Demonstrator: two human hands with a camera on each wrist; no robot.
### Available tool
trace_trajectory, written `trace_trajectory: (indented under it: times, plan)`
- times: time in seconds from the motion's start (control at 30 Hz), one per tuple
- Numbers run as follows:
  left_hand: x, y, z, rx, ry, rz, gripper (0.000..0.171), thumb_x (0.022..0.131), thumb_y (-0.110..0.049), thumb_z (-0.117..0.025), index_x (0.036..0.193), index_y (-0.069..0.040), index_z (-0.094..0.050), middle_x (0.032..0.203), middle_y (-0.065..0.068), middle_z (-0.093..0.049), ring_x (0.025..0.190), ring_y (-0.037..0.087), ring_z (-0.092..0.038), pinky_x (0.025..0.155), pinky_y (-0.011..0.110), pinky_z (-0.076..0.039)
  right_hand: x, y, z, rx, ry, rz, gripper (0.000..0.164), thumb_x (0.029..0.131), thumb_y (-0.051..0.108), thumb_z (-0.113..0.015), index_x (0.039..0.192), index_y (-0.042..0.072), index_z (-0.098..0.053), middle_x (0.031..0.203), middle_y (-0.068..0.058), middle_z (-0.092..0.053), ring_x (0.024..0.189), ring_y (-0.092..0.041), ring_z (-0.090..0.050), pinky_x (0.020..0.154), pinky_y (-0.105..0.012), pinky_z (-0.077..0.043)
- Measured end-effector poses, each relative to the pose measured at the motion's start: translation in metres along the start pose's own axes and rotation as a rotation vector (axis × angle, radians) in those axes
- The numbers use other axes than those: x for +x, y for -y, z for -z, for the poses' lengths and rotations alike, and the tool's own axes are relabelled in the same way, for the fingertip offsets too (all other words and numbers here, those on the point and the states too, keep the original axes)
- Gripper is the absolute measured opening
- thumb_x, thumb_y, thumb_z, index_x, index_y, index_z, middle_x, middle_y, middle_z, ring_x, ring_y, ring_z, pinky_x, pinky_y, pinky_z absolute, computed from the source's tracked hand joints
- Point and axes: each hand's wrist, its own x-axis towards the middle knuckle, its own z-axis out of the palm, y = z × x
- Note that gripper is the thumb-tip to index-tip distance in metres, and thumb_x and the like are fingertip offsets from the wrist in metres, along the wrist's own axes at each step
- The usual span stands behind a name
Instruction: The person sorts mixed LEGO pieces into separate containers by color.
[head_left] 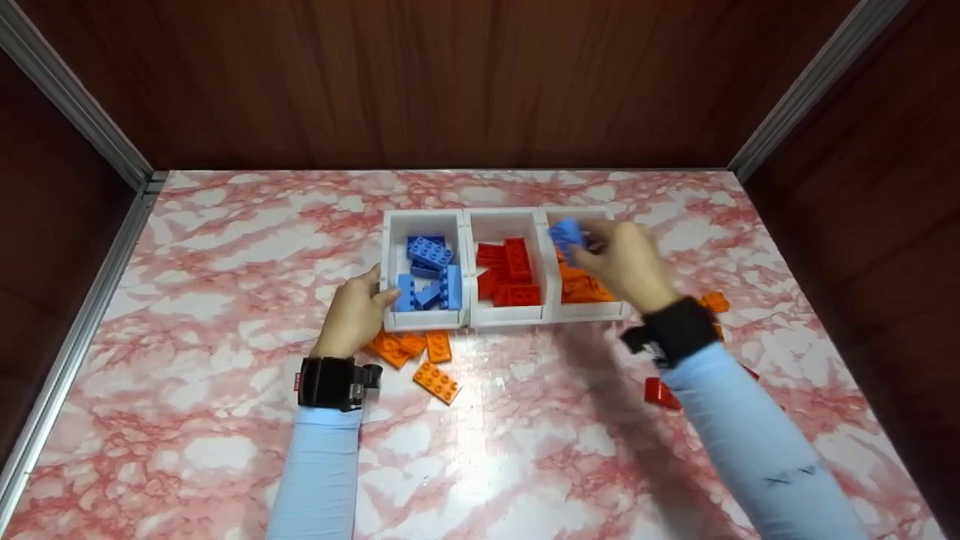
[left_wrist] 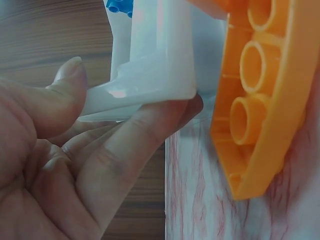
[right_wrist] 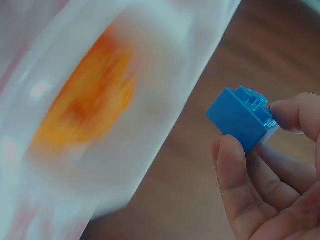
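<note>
In the head view a white three-compartment tray stands on the table. Its left compartment holds blue toy bricks, the middle one red bricks, the right one orange bricks. My left hand grips the tray's left edge, thumb near the rim and fingers under it, as the left wrist view shows. Above the right compartment, my right hand pinches a blue brick between thumb and fingers. The brick is held clear of the tray.
Several loose orange bricks lie in front of the tray's left end, close to my left wrist. Beyond my right wrist are a red brick and another orange one. Dark wooden panels wall the table's back and sides.
</note>
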Motion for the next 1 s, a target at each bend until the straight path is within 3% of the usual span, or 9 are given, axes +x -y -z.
trace_trajectory:
  times: [0.17,0.27,0.43,0.57,0.73,0.83,1.0]
  plan:
    - [0.000,0.000,-0.003,0.005,0.002,-0.012,0.057,0.102,-0.019,-0.057,0.152,-0.006,-0.036,0.138,0.018,-0.056,0.116,0.026,-0.060,0.098,0.042,-0.047,0.027,0.053,-0.046,0.080,0.131,0.064,0.033,0.092,0.012,-0.070,0.123,0.003,-0.068,0.103,-0.014,-0.073,0.080,-0.018,-0.071,0.060,-0.027,-0.057]
    - [0.000,-0.002,-0.006,0.003,0.007,-0.018,0.057,0.102,-0.019,-0.058,0.152,-0.006,-0.036,0.136,0.018,-0.058,0.109,0.025,-0.062,0.093,0.041,-0.050,0.041,0.076,-0.070,0.072,0.185,0.063,0.034,0.092,0.015,-0.071,0.124,0.004,-0.067,0.106,-0.013,-0.073,0.081,-0.016,-0.070,0.062,-0.025,-0.056]
    - [0.001,-0.004,-0.009,0.003,0.012,-0.043,0.054,0.102,-0.018,-0.058,0.151,-0.005,-0.039,0.133,0.017,-0.060,0.096,0.022,-0.063,0.083,0.037,-0.050,0.056,0.098,-0.100,-0.041,0.217,0.039,0.039,0.092,0.021,-0.072,0.127,0.003,-0.067,0.108,-0.014,-0.072,0.083,-0.019,-0.069,0.069,-0.028,-0.056]
    - [0.000,-0.005,-0.009,-0.002,0.011,-0.059,0.054,0.101,-0.017,-0.058,0.151,-0.006,-0.040,0.130,0.016,-0.062,0.090,0.021,-0.063,0.081,0.035,-0.050,0.062,0.103,-0.113,-0.099,0.218,0.060,0.034,0.094,0.022,-0.070,0.122,0.002,-0.070,0.106,-0.013,-0.073,0.087,-0.022,-0.068,0.077,-0.033,-0.055]
    - [-0.001,-0.004,-0.009,0.002,0.004,-0.057,0.051,0.101,-0.017,-0.059,0.149,-0.009,-0.044,0.129,0.016,-0.063,0.090,0.023,-0.064,0.080,0.038,-0.051,0.061,0.094,-0.106,-0.143,0.198,0.090,0.028,0.096,0.017,-0.065,0.119,0.004,-0.071,0.105,-0.012,-0.073,0.092,-0.023,-0.068,0.079,-0.034,-0.055]
    - [0.000,-0.002,-0.007,0.004,-0.004,-0.050,0.052,0.101,-0.018,-0.059,0.150,-0.009,-0.044,0.131,0.016,-0.062,0.097,0.024,-0.065,0.084,0.039,-0.052,0.056,0.080,-0.088,-0.111,0.181,0.087,0.026,0.095,0.011,-0.062,0.119,0.002,-0.071,0.107,-0.012,-0.073,0.092,-0.022,-0.069,0.077,-0.032,-0.056]
    - [0.000,0.003,-0.001,-0.010,-0.011,-0.032,0.052,0.101,-0.018,-0.058,0.150,-0.010,-0.043,0.131,0.016,-0.062,0.107,0.024,-0.062,0.094,0.042,-0.050,0.039,0.044,-0.052,-0.070,0.112,0.104,0.024,0.095,0.008,-0.060,0.113,-0.001,-0.073,0.103,-0.014,-0.073,0.077,-0.023,-0.068,0.070,-0.035,-0.056]
